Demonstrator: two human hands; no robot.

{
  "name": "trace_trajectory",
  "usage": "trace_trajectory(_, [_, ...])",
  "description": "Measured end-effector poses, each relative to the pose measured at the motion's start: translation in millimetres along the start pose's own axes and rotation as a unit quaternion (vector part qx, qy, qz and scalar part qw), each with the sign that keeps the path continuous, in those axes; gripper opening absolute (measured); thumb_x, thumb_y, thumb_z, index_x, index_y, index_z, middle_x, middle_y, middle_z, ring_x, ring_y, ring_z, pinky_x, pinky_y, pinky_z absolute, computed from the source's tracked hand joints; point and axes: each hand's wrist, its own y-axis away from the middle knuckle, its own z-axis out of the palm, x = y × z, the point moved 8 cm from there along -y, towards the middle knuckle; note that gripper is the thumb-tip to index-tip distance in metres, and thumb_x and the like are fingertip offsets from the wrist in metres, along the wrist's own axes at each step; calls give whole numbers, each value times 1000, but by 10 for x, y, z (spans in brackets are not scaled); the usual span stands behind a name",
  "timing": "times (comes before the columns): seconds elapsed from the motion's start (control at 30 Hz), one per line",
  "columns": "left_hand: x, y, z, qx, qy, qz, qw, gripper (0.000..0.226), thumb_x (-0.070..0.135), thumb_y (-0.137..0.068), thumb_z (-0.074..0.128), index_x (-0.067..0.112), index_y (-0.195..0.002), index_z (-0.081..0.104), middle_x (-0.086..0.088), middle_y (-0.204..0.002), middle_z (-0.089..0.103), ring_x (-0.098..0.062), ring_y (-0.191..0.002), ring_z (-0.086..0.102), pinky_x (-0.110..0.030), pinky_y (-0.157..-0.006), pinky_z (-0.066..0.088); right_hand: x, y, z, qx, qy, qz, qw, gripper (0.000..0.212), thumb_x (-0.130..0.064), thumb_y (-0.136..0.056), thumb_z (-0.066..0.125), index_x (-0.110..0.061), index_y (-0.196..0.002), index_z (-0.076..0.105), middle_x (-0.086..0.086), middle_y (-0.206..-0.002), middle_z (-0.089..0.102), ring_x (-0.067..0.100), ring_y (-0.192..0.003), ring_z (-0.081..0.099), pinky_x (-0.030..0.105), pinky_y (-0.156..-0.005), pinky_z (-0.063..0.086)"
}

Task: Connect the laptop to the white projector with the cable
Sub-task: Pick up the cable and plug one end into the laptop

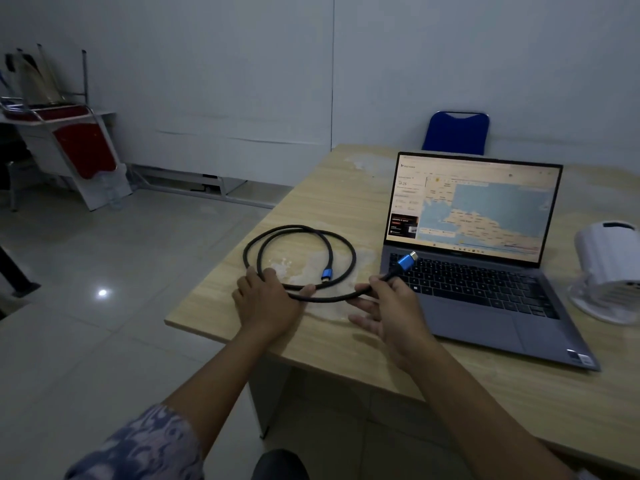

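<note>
right hand pinched cable just behind its blue plug, plug raised over laptop keys | left hand lay flat on coil, centre frame | second plug inside coil on table | projector at right edge

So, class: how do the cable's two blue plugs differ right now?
The raised plug is held up over the laptop keyboard, the right hand pinching the cable just behind it; the other plug lies flat on the table inside the coil, untouched. The left hand rests on the coil. Both have blue metallic shells.
</note>
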Motion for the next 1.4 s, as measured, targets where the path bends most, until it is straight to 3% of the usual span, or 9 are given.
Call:
trace_trajectory(0.3, [159,-417,73,28,38,-5,999,83,80,-80,44,18,-133,52,-12,-146,46,-34,-131,41,-50,-105,34,-104,-43,51,3,16,-41,999,19,-26,-104,50,-14,-114,61,5,-113,72,22,-98,74,45,-80,62])
trace_trajectory(0.47, [19,-328,-25,75,295,-36,952,48,53,-100,42,20,-133,51,-6,-139,53,-28,-123,53,-38,-94,43,-181,-27,48,2,67,-68,995,27,-32,-102,54,-13,-119,63,5,-112,69,19,-97,73,37,-75,63])
trace_trajectory(0.63, [-57,-265,-131,74,423,-65,901,28,27,-103,46,20,-128,56,3,-111,63,-21,-106,59,-32,-82,44,-207,-1,60,6,72,-72,995,21,-30,-100,58,-12,-106,67,6,-92,60,17,-76,65,35,-64,61])
trace_trajectory(0.73, [-123,-246,-122,47,446,-57,892,39,2,-97,42,24,-125,59,4,-115,64,-13,-101,61,-29,-82,52,-222,17,1,12,1,-50,999,22,-34,-97,63,-12,-99,66,4,-84,58,16,-68,61,32,-54,53])
trace_trajectory(0.87, [-193,-260,-173,32,452,-29,891,44,-1,-96,40,24,-128,57,-1,-125,63,-4,-96,58,-20,-72,46,-262,57,-55,12,-30,-37,999,30,-41,-94,64,-13,-103,70,2,-82,61,15,-66,63,30,-50,50])
trace_trajectory(1.0, [-234,-118,-249,109,399,-72,907,57,3,-94,46,27,-146,40,-11,-147,40,-29,-126,46,-45,-102,43,-224,87,-77,-1,-6,-35,999,25,-31,-99,60,-9,-108,68,5,-90,66,15,-72,70,29,-51,53])
trace_trajectory(1.1, [53,95,-376,152,328,49,931,52,10,-92,56,19,-142,43,-8,-144,44,-20,-131,38,-36,-104,30,-196,87,-70,-8,20,-32,999,23,-27,-99,60,-8,-110,66,7,-93,67,17,-76,74,30,-53,55])
trace_trajectory(1.27, [740,430,-261,17,239,300,923,30,38,-101,45,30,-129,55,17,-123,60,2,-118,51,-36,-111,26,-189,128,16,-26,62,-43,997,21,-30,-99,61,-12,-108,68,6,-94,71,13,-72,73,27,-51,54])
trace_trajectory(1.4, [997,520,-245,-38,208,374,903,31,42,-103,42,26,-112,67,11,-86,68,-4,-79,62,-31,-81,49,-283,192,0,-23,121,-83,989,22,-34,-98,62,-14,-104,67,3,-85,67,12,-64,64,27,-53,51])
